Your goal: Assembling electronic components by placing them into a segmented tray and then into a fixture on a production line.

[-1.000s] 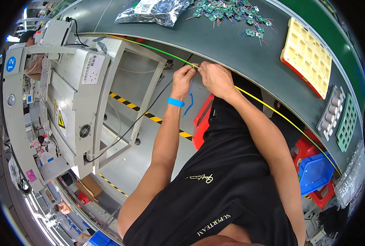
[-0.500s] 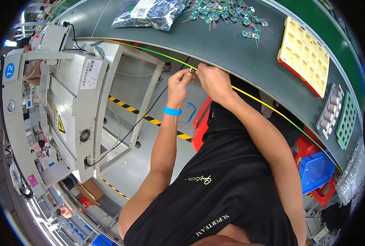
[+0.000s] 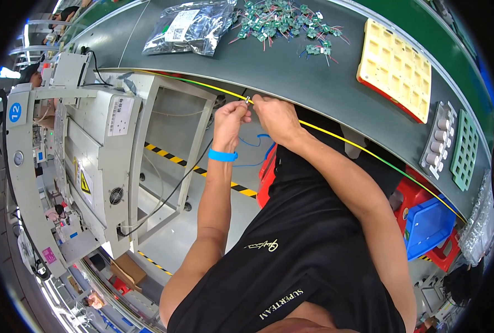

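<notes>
A yellow-and-green wire (image 3: 363, 148) runs along the near edge of the table, passing in front of me. My right hand (image 3: 278, 119) is closed with curled fingers around this wire, just under the table edge. Close beside it, my left hand (image 3: 231, 120) pinches a small silvery metal piece (image 3: 247, 100) between thumb and fingertips. That piece sits against the wire; whether it grips the wire I cannot tell. A blue wrist band (image 3: 223, 156) is on my left wrist. A blue cord (image 3: 255, 145) hangs below the hands, its ends partly hidden.
On the dark table (image 3: 247, 66) lie a silver bag (image 3: 188, 30), several small green circuit boards (image 3: 280, 22), a cream tray (image 3: 397, 69), a rack of cylinders (image 3: 440, 139) and a green tray (image 3: 465, 150). A grey machine (image 3: 105, 150) stands left; a blue bin (image 3: 429, 225) sits on a red stool.
The view has shifted slightly. My hands stay together at the wire, and the silvery piece in my left fingers now shows upright against it. More of the blue cord has come into sight.
</notes>
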Demonstrator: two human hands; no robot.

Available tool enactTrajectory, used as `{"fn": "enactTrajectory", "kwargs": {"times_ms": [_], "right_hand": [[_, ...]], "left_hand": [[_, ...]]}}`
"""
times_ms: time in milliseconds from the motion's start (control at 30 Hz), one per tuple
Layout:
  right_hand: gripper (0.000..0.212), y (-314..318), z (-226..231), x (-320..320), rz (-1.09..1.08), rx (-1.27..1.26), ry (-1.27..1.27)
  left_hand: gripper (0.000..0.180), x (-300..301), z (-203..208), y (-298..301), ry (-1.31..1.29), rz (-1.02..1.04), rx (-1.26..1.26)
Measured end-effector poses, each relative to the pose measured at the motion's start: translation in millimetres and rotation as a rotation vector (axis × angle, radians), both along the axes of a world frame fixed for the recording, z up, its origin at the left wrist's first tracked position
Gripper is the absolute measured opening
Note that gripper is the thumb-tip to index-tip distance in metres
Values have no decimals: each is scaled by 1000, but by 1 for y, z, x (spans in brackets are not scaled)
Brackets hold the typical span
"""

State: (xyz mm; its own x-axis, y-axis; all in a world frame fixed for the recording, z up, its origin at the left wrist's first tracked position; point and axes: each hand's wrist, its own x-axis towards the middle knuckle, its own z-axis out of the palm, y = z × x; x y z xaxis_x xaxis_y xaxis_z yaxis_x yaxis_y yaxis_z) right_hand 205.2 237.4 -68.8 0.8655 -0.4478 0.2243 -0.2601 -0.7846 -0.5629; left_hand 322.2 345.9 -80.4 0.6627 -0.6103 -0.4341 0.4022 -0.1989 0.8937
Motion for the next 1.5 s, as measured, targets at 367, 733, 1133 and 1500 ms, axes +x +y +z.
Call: {"fn": "enactTrajectory", "kwargs": {"times_ms": [367, 733, 1133, 1500], "right_hand": [[26, 7, 17, -16, 7, 19, -72], [29, -20, 91, -115, 32, 290, -226], [26, -76, 153, -266, -548, 267, -466], [40, -179, 116, -365, -1061, 228, -245]], "left_hand": [[26, 4, -9, 10, -15, -71, 17], [21, -31, 51, -8, -618, 160, -59], [21, -119, 121, -150, -813, -511, -400], [19, -231, 142, -260, -846, -903, -563]]}}
